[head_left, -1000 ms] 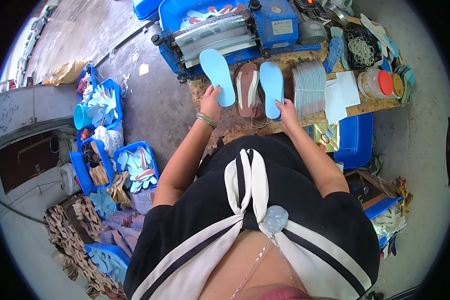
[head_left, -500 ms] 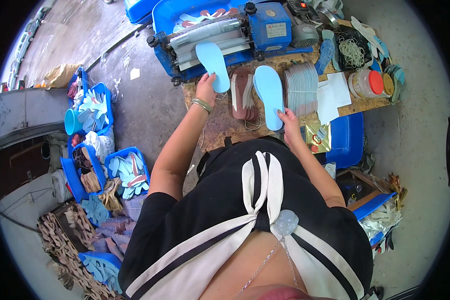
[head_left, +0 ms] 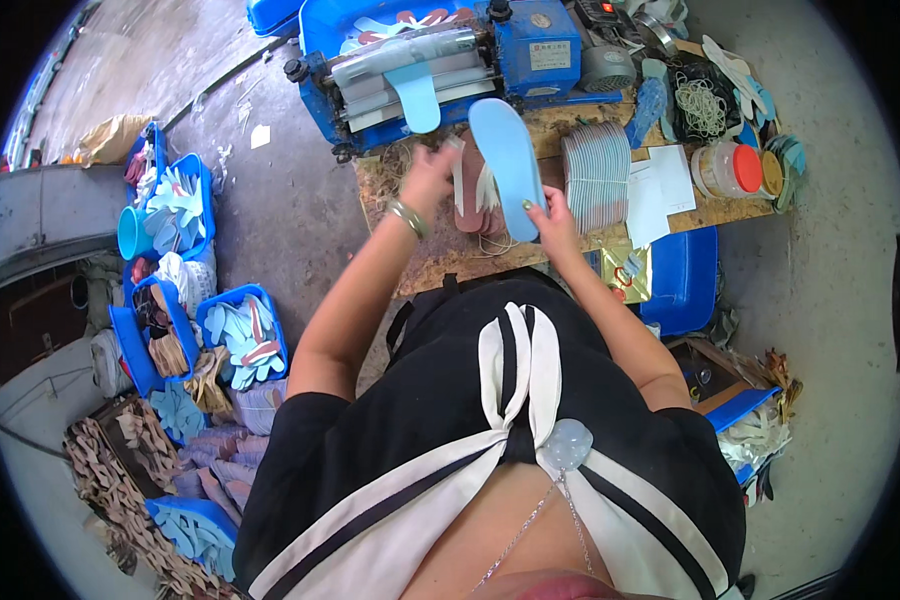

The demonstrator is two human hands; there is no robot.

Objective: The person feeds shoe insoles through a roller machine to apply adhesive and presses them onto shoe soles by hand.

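Observation:
My right hand grips a light blue shoe insole by its lower end, fingers closed on its edge. Between the rollers of a blue roller machine a second light blue insole sticks out toward me, with no hand on it. Smeared by motion, my left hand is just below that insole, beside a stack of brown insoles. Its fingertips are close to a slim white piece on the stack; whether they hold it is unclear.
Right of the brown stack stands a tied bundle of insoles, then white papers and a red-lidded jar. Blue bins of cut pieces stand on the left. A blue tub sits below the table's right side.
The insole from my left hand now sits in the rollers, let go. My left hand has moved right toward the brown stack. My right hand has shifted its insole left and up.

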